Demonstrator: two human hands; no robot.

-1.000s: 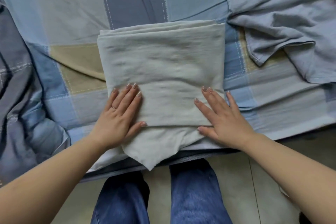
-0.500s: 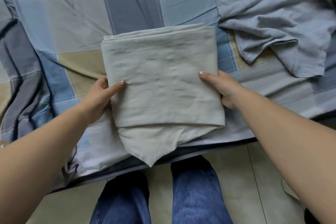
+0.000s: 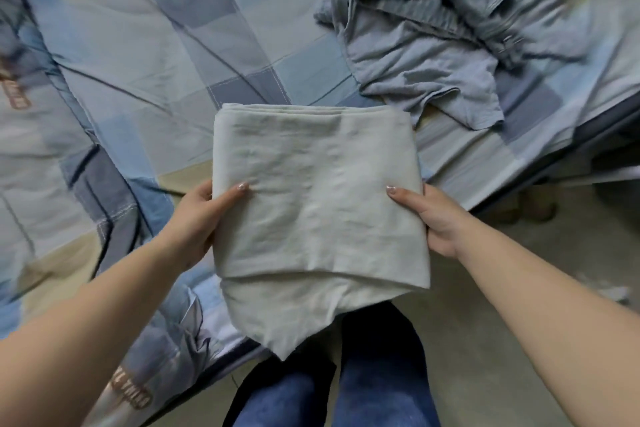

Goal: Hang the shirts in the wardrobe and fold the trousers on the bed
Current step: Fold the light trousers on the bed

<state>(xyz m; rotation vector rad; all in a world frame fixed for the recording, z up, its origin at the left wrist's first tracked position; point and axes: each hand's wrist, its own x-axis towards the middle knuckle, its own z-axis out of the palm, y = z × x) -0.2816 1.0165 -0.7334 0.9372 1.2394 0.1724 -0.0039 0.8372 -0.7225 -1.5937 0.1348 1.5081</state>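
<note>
The folded pale grey-green trousers (image 3: 315, 204) form a thick square bundle held up off the bed, with a loose corner hanging down at the front. My left hand (image 3: 199, 222) grips the bundle's left edge, thumb on top and fingers underneath. My right hand (image 3: 433, 218) grips its right edge the same way. A crumpled blue-grey garment (image 3: 415, 45) lies unfolded on the bed at the upper right.
The bed (image 3: 156, 45) wears a blue, grey and beige checked cover, bunched at the left. Its front edge runs diagonally under the bundle. Beige floor (image 3: 502, 340) lies to the right, and my legs in blue jeans (image 3: 346, 399) stand below.
My hands went from pressing flat on the folded trousers to gripping both side edges. The bundle has been lifted off the bed, and the view has swung left.
</note>
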